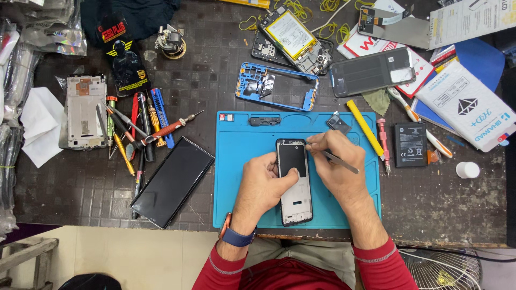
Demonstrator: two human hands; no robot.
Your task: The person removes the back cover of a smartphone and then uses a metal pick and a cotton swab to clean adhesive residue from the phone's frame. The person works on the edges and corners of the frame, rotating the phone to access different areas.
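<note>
From the head camera, looking down, an opened phone [294, 182] lies flat on a blue mat [236, 161] on the table [441, 204]. Its back is off, so a dark plate and a pale metal part show.

The left hand [262, 185] rests on the phone's left edge. Its thumb lies across the middle of the phone and its other fingers [252, 161] curl together beside the edge. They press on the phone and pin it to the mat.

The right hand [336, 161] is just beside the phone's top right corner. Its fingers are pinched together on thin metal tweezers [339, 160]. The tweezer tip touches the phone's top edge, just past the fingertips.

The phone looks thin, light and stiff. I think it is easy to hurt, because its small parts are bare. The smooth frame may slide, so the long side edges seem the best place to hold it, not the open middle.

Past the right fingers lie a yellow tool [365, 128] and a black battery [410, 145]. Well away from the left fingers are a black phone [172, 181] and a bunch of screwdrivers [137, 129].
</note>
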